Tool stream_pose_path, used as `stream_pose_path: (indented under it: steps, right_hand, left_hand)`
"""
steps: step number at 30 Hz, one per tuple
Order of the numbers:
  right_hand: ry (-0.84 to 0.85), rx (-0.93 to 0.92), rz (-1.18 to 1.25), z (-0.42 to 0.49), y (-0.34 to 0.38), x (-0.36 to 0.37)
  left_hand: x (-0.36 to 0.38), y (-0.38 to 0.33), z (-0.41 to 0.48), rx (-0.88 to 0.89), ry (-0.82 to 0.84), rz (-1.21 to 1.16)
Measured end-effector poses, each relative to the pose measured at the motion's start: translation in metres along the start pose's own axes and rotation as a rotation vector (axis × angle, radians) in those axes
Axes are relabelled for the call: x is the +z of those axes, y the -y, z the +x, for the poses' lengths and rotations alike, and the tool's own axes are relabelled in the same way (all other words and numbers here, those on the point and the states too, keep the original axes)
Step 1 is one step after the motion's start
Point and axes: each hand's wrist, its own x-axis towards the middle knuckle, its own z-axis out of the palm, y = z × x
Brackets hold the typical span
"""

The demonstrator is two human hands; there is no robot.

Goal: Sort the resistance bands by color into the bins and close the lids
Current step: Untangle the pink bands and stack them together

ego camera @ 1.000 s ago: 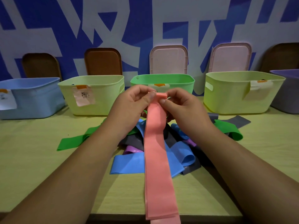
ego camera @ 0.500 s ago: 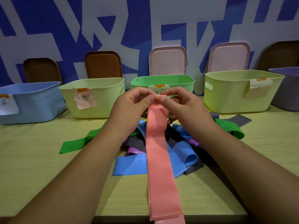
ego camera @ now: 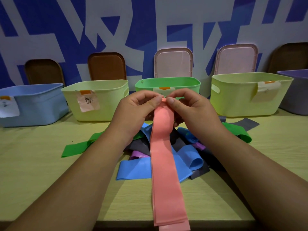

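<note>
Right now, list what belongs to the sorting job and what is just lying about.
Job: pink band, pinched at its top by left hand and right hand; heap of loose bands; five open bins; five lids propped upright behind them.
Not the job: table; blue-and-white painted wall.

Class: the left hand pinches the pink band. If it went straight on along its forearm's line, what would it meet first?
Probably the green bin, whose front wall stands right behind the left hand and the pinched end of the pink band, unless it brushes the right hand first; depth is unclear.
</note>
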Motion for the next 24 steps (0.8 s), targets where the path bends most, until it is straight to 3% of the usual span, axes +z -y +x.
stream_pose_path:
  steps: [14, 24]
  right_hand:
    - [-0.015, 0.047, 0.014, 0.0037, -0.0059, 0.0004]
    - [0.023, 0.068, 0.101, 0.0040, -0.0052, 0.0020]
  left_hand:
    - [0.0008, -0.0007, -0.0008, -0.043, 0.003, -0.046]
    - [0.0043, -0.0043, 0.0003, -0.262, 0.043, -0.314]
